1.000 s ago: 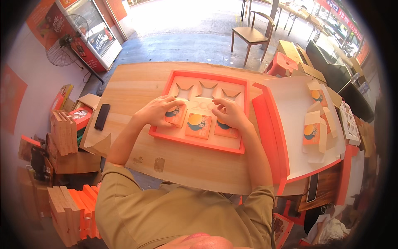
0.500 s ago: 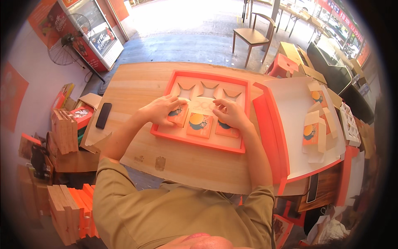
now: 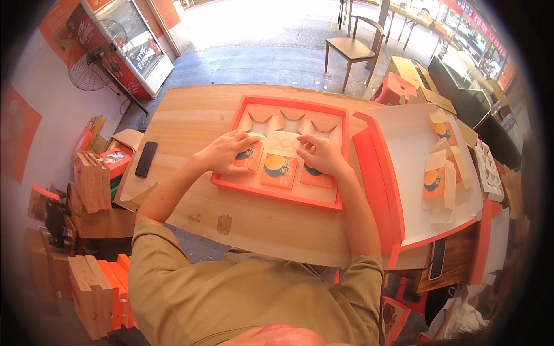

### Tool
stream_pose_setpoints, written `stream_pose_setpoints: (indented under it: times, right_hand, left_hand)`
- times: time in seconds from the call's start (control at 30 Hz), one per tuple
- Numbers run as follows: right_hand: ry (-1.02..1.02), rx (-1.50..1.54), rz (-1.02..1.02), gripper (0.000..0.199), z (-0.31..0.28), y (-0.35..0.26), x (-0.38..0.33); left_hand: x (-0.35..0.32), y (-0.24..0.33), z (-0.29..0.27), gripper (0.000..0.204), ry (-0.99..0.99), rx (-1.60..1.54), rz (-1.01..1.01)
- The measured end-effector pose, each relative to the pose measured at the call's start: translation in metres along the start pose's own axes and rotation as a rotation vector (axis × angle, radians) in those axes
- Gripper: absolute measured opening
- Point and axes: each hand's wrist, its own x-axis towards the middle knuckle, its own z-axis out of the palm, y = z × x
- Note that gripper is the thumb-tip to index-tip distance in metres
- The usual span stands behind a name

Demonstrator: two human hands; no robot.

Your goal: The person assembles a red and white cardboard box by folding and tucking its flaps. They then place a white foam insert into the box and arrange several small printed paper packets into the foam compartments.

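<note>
On the table lies a shallow red-rimmed gift box (image 3: 277, 200) with a pale insert (image 3: 283, 143). Three small orange boxes with a yellow moon and dark blue print fill its near row. My left hand (image 3: 228, 151) spans the left small box (image 3: 249, 157), thumb at its near side and fingers at its far side. The middle small box (image 3: 279, 170) lies untouched between my hands. My right hand (image 3: 324, 155) is over the right small box (image 3: 316, 177), with its fingers bent and apart; its thumb is hidden. The far row holds star-cut slots (image 3: 291, 122) with folded-up flaps.
A large red-edged white lid (image 3: 398, 150) stands at the right, with loose small cartons (image 3: 438, 183) lying in it. A black phone (image 3: 146, 160) rests on the table's left. Stacked boxes (image 3: 92, 294), a fan (image 3: 95, 55), a red stool (image 3: 395, 89) and a chair (image 3: 353, 49) surround the table.
The view has shifted very slightly. Both hands stay in the same places on the small boxes, with no clear movement of the boxes.
</note>
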Motion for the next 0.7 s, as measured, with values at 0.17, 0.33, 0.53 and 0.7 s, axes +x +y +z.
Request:
stream_pose_setpoints:
  times: [0.17, 0.33, 0.53, 0.7]
  right_hand:
    - [-0.010, 0.001, -0.001, 0.048, -0.001, -0.002, 0.000]
    - [0.016, 0.005, -0.022, 0.047, 0.000, 0.002, 0.000]
    - [0.010, 0.031, 0.003, 0.047, 0.001, 0.003, 0.000]
    - [0.002, 0.019, 0.010, 0.047, 0.000, 0.001, 0.001]
  left_hand:
    - [-0.003, -0.004, 0.002, 0.095, 0.096, 0.089, 0.119]
    - [0.005, 0.008, -0.032, 0.088, 0.013, -0.086, -0.003]
    - [-0.003, -0.016, -0.019, 0.088, 0.060, -0.322, -0.116]
    - [-0.008, -0.022, -0.005, 0.091, 0.088, -0.321, -0.078]
